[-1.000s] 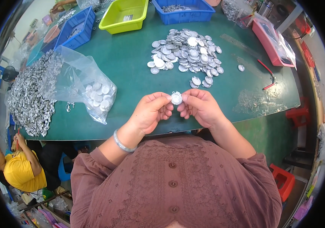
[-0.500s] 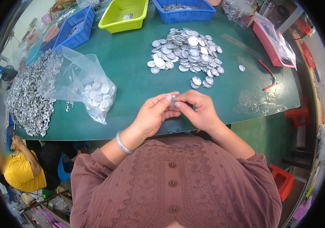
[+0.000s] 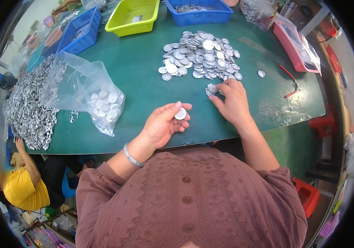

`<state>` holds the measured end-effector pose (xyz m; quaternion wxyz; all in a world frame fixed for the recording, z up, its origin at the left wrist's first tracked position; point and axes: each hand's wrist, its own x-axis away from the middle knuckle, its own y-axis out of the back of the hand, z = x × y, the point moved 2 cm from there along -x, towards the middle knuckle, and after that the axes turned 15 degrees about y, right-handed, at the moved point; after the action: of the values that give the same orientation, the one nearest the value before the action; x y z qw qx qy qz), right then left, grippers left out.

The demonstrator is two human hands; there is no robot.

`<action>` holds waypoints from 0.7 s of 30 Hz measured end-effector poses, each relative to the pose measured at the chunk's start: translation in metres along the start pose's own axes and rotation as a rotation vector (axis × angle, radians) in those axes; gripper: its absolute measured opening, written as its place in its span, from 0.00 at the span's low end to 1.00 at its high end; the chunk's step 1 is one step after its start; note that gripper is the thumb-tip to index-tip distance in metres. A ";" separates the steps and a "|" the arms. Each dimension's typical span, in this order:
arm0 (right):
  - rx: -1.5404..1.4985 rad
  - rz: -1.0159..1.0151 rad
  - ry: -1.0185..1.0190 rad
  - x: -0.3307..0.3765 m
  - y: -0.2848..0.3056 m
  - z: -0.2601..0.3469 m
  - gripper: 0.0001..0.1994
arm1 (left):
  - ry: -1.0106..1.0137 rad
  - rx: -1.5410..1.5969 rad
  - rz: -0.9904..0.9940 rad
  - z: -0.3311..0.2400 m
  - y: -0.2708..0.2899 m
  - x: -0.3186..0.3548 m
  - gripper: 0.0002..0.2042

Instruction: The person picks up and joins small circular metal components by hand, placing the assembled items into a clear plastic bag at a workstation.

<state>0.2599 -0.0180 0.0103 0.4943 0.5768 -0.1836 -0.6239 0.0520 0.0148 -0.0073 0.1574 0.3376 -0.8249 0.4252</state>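
Near the table's (image 3: 144,74) front edge, the left hand (image 3: 162,124) pinches one silver disc (image 3: 180,114) between thumb and fingers. Just beyond, the right hand (image 3: 233,101) fingers small discs (image 3: 211,89) beside the disc pile (image 3: 199,56); a bag (image 3: 90,89) lies left.

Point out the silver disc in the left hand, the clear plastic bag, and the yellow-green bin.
silver disc (image 3: 180,113), head view, centre of its round face.
clear plastic bag (image 3: 87,89), head view, middle of its crinkled upper side.
yellow-green bin (image 3: 121,27), head view, near-left rim.
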 end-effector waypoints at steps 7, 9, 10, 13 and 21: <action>0.058 0.007 0.011 -0.002 -0.011 -0.008 0.09 | 0.003 -0.005 -0.045 -0.001 -0.003 0.002 0.10; 0.058 0.007 0.019 -0.003 -0.012 -0.011 0.08 | 0.001 -0.029 -0.036 -0.001 -0.002 0.003 0.09; 0.092 -0.025 0.028 -0.004 -0.011 -0.012 0.07 | 0.000 -0.029 -0.036 -0.001 -0.003 0.004 0.09; -0.252 -0.081 -0.200 -0.005 -0.006 -0.008 0.04 | -0.013 -0.002 -0.049 -0.003 -0.007 0.005 0.09; -1.352 -0.028 -0.625 0.000 -0.006 0.030 0.05 | -0.063 -0.028 -0.098 -0.002 -0.015 0.004 0.11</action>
<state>0.2299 -0.0259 0.0130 0.6579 -0.0554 0.1158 -0.7420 0.0594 0.0082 0.0047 0.1569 0.3887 -0.8176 0.3948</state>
